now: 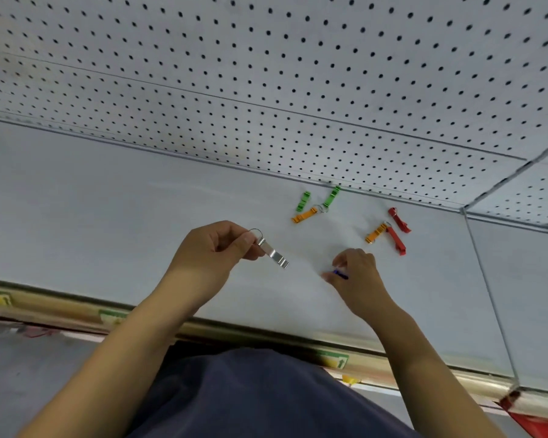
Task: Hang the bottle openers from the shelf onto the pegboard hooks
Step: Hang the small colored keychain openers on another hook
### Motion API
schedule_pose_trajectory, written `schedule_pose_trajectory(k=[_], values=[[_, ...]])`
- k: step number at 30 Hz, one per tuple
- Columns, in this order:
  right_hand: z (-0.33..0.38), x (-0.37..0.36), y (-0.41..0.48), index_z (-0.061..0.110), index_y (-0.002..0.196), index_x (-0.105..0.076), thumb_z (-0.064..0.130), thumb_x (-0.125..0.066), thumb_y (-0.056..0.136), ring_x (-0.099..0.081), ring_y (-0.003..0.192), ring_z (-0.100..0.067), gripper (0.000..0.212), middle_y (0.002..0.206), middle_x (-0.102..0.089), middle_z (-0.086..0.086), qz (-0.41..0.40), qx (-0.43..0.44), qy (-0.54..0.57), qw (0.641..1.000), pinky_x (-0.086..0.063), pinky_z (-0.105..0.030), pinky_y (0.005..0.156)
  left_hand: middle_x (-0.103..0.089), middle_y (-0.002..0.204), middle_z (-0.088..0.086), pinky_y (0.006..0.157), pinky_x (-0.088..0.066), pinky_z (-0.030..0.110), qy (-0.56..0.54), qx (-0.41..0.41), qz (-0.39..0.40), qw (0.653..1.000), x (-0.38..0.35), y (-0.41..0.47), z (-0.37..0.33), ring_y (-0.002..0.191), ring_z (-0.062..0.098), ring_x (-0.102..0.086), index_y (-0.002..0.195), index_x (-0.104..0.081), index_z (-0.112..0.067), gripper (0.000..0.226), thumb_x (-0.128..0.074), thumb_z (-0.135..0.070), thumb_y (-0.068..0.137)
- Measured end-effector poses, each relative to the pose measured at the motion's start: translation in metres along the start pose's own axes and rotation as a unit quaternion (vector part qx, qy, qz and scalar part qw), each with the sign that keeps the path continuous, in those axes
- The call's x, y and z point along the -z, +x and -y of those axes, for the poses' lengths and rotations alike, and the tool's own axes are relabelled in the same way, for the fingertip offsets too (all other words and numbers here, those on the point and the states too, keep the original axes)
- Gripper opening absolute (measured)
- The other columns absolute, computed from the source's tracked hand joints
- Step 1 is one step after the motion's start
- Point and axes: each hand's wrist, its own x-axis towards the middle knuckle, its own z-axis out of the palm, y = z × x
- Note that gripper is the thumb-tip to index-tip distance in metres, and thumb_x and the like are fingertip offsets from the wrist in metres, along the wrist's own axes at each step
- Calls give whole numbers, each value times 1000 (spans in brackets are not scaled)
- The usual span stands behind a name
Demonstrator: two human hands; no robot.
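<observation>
The left grip [212, 248] pinches the silver opener [274, 254] at its ring end, thumb and forefinger pressed together on it, so the body hangs down and to the right just above the shelf [108, 200]. The right grip [358, 273] is curled down on the blue opener [340, 275], which lies on the shelf; the fingers seem to pinch it, though it is blurred and mostly hidden. Six more lie near the back edge: two green [303, 201], two orange [304, 215], two red [399, 220]. The step in hand looks like picking up, one opener per grip. To do it well, the right should take the blue one by its ring end as the left does, leaving the ring free to slip over a hook. No hook shows on the pegboard [266, 74] here, so one has to be found before lifting. Some of the rest touch or overlap, so lift them singly to avoid dragging a neighbour
</observation>
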Motion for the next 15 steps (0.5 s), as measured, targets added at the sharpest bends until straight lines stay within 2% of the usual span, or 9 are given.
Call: schedule_pose_trajectory(k=[3,7,11,15], values=[[10,-2,-9,20,86,-61,18,-74,89,-61,87,-19,14,89,-64,2,-18,-9,66,998,-44,-22,70,-79,85,-7,97,-54,41,0,-4,-9,1000,12,-12,3,87,5,-74,92,-75,-19,16,-61,-24,98],[35,0,-28,21,79,-68,17,-79,84,-63,76,-6,13,81,-70,7,-36,14,135,990,-44,-8,65,-79,87,-5,95,-56,43,-1,-15,-18,1000,36,-18,7,87,10,-75,95,-75,-16,17,-59,-20,99],[83,10,-44,27,80,-71,19,-79,85,-65,80,-4,12,79,-73,12,-43,61,173,982,-52,-20,78,-79,86,-4,94,-56,42,2,-36,-13,999,67,-14,2,86,12,-75,96,-73,-15,18,-56,-17,101],[153,18,-56,27,84,-76,17,-79,85,-68,83,-3,10,80,-75,16,-60,108,240,963,-52,-20,83,-79,86,-6,97,-54,38,10,-75,-11,997,113,-13,-15,88,8,-74,94,-74,-18,19,-56,-18,101]])
